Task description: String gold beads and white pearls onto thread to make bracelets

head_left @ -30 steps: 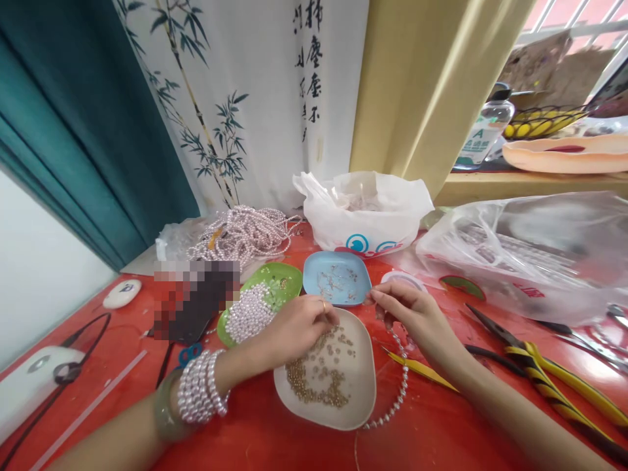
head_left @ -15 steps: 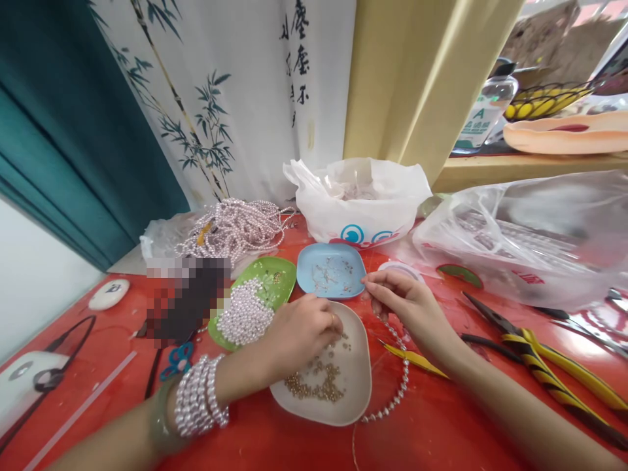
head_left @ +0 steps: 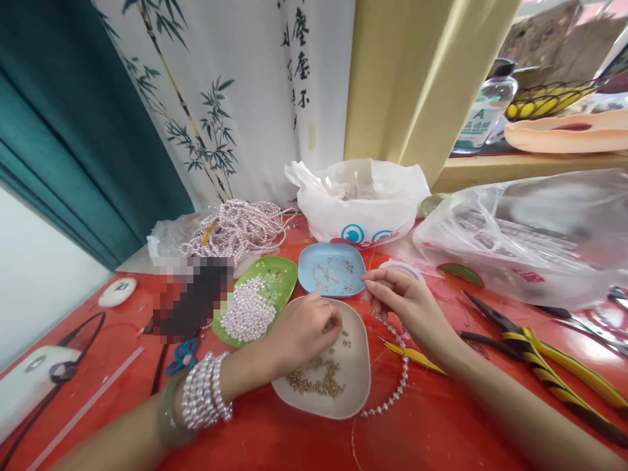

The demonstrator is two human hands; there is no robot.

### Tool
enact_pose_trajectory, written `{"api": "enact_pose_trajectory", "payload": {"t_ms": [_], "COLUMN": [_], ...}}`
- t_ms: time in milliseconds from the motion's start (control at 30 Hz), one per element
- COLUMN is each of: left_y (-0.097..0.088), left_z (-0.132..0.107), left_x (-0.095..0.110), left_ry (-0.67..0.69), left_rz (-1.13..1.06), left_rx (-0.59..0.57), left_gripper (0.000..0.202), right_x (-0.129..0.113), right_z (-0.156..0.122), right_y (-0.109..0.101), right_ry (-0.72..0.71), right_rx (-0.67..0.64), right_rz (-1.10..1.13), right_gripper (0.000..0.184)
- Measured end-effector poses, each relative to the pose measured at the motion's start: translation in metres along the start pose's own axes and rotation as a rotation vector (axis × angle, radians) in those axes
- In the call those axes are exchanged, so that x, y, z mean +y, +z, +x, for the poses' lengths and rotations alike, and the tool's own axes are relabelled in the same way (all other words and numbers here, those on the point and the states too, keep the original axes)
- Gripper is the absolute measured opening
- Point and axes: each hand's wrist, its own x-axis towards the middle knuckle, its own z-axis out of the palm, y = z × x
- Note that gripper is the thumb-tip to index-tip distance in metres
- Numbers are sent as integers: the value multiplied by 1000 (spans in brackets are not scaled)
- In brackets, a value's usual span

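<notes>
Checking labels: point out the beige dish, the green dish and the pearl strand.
beige dish (head_left: 355,384), head view, bare inner wall near right rim.
green dish (head_left: 284,276), head view, bare far end.
pearl strand (head_left: 405,376), head view, beads at its right bend.

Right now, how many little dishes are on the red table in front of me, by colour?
Green dish: 1
Blue dish: 1
Beige dish: 1
Total: 3
</notes>
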Motion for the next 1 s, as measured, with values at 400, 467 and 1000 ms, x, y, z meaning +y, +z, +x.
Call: {"api": "enact_pose_trajectory", "payload": {"t_ms": [400,467,1000], "left_y": [-1,-2,-3], "left_z": [3,4,3], "left_x": [-9,-9,-10], "left_ry": [-380,-390,-449], "left_rz": [-1033,-1129,-1421], "left_rx": [93,117,200], "left_gripper": [12,13,14], "right_x": [-3,-1,2], "right_z": [-28,-32,-37], "right_y": [28,32,32], "right_ry": [68,92,76], "right_rx": [-85,-111,-212], "right_rz": [1,-26,-155], "right_gripper": [19,17,11]}}
